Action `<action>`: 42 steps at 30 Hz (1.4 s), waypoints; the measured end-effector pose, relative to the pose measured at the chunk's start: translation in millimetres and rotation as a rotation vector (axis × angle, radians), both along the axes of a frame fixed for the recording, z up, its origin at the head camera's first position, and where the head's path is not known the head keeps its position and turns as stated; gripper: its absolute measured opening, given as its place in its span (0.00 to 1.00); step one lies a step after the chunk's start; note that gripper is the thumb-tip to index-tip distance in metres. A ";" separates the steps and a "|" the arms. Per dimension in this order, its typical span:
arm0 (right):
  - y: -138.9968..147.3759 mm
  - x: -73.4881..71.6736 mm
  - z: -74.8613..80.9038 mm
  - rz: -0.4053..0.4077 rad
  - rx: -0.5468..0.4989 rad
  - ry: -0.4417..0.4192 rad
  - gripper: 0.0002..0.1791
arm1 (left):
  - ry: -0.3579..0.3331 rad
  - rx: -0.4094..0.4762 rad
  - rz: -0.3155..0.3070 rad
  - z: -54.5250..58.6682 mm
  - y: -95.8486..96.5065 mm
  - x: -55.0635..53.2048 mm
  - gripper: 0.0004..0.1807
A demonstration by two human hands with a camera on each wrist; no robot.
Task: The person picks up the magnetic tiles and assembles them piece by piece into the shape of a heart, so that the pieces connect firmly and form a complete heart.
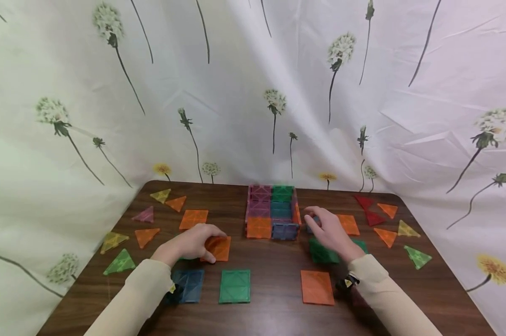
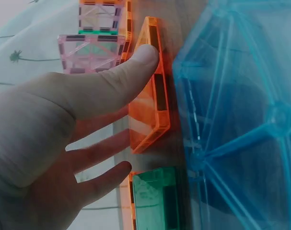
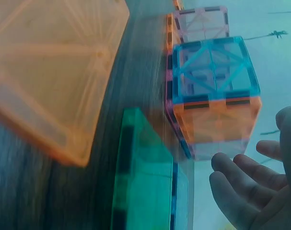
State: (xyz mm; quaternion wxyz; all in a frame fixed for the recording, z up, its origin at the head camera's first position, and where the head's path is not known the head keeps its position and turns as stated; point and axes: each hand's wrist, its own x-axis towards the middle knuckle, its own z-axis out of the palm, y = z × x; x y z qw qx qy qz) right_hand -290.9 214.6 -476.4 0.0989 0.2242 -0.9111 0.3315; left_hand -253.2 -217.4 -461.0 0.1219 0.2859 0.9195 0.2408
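My left hand [image 1: 192, 241] spans an orange square magnetic tile [image 1: 222, 247], left of the middle of the table. In the left wrist view the thumb lies on that tile's edge, with the fingers at its other side. My right hand [image 1: 329, 232] hovers with loosely bent fingers beside the right wall of an open box [image 1: 259, 228] built from clear coloured tiles. Nothing shows between its fingers in the right wrist view. A blue tile [image 1: 310, 227] peeks out by its fingertips, and a green tile [image 1: 323, 252] lies below the hand, partly covered by it.
Nearer me lie a blue square [image 1: 192, 285], a green square [image 1: 235, 286] and an orange square [image 1: 317, 287]. Another orange square [image 1: 194, 218] is behind my left hand, one more [image 1: 348, 224] beyond my right. Triangles [image 1: 120, 262] line both sides. A flower-print curtain [image 1: 236, 93] hangs behind.
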 end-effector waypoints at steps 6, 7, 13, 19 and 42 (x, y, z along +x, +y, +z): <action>14.3 -3.3 -2.8 -0.031 0.003 0.007 0.21 | 0.016 -0.031 0.056 -2.6 -1.4 0.4 0.42; 17.4 -4.2 -3.6 -0.036 0.005 0.014 0.20 | 0.024 -0.026 0.063 -2.7 -1.8 0.9 0.42; 35.3 -10.0 -7.5 -0.067 0.033 0.061 0.15 | 0.132 0.094 0.062 -0.1 -1.9 1.1 0.26; 44.6 -15.6 -8.3 -0.064 0.096 0.052 0.15 | 0.262 0.203 -0.035 13.8 10.4 -1.4 0.14; 44.4 -36.3 -6.5 0.143 0.382 -0.158 0.35 | 0.410 0.168 -0.213 37.3 114.3 -19.4 0.13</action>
